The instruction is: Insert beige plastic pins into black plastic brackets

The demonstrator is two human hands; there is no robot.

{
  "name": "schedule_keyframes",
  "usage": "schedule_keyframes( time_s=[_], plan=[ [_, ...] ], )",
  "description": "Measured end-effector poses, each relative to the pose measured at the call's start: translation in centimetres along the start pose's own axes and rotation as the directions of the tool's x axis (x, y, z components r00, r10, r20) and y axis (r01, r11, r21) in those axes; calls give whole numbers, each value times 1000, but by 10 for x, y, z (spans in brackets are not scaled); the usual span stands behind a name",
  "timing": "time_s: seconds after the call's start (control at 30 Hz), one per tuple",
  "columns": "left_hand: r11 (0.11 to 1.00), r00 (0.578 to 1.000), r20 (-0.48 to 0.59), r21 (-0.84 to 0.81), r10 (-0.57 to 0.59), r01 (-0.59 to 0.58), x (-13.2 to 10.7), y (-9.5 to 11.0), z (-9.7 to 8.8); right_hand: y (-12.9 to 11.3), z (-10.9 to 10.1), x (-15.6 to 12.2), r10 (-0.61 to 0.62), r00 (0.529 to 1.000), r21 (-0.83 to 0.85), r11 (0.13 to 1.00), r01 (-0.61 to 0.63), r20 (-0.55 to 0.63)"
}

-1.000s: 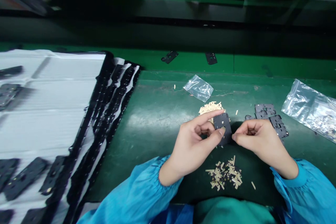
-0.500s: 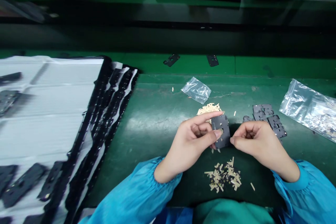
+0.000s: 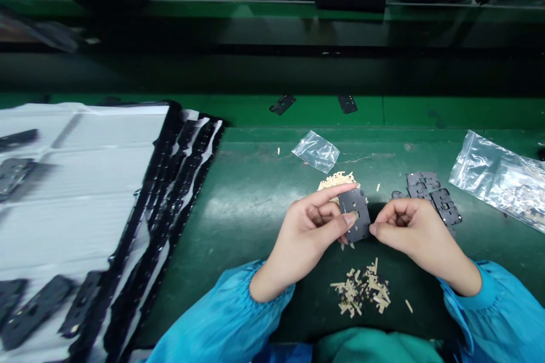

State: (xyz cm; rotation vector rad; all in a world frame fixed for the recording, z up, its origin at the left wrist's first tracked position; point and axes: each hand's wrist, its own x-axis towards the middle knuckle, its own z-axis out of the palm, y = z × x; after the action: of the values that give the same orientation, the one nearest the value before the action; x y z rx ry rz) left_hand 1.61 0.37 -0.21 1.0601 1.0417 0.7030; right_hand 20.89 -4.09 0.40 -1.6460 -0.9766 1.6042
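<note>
The left hand (image 3: pixel 309 229) grips a black plate (image 3: pixel 361 215) over the table (image 3: pixel 251 227); the right hand (image 3: pixel 415 232) is pinched closed at its edge, contents unclear. Little differs from a second ago, suggesting work there continues. Strips (image 3: pixel 378 294) lie nearer.

Held plate (image 3: pixel 361 222) partly covered, bag (image 3: pixel 497 181) cropped

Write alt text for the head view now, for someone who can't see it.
The left hand holds a black plate, the right hand pinched close by its edge. Pale strips, other black parts and clear bags lie on the green table.
</note>
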Motion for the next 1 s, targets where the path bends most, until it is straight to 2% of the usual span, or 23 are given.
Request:
schedule_keyframes(
  time_s=[0.27, 0.4, 0.5, 0.67, 0.8, 0.9, 1.0],
  plan=[
    [1000, 999, -44, 17, 18, -17, -3, 2, -3, -2, -9, 4, -36, 999, 51, 998, 35, 22],
    [997, 998, -36, 59, 46, -44, -3, 3, -3, -2, -5, 2, -45, 994, 73, 997, 38, 95],
    [995, 997, -33, 74, 69, -67, -3, -1, -3, 0, 0, 0, -39, 994, 75, 997, 31, 103],
    [984, 986, -67, 101, 155, -148, -5, -7, -1, 5, 1, 0, -72, 995, 85, 994, 65, 70],
    [965, 966, -124, 159, 228, -208, -9, -8, 3, 8, 1, 1, -82, 995, 117, 990, 76, 51],
    [946, 947, -127, 180, 294, -270, -9, -11, 4, 6, 1, 1, -90, 995, 147, 986, 82, 46],
    [944, 938, -127, 113, 322, -309, -9, -16, 2, 5, 2, 3, -49, 994, 278, 960, 19, 102]
  ],
)
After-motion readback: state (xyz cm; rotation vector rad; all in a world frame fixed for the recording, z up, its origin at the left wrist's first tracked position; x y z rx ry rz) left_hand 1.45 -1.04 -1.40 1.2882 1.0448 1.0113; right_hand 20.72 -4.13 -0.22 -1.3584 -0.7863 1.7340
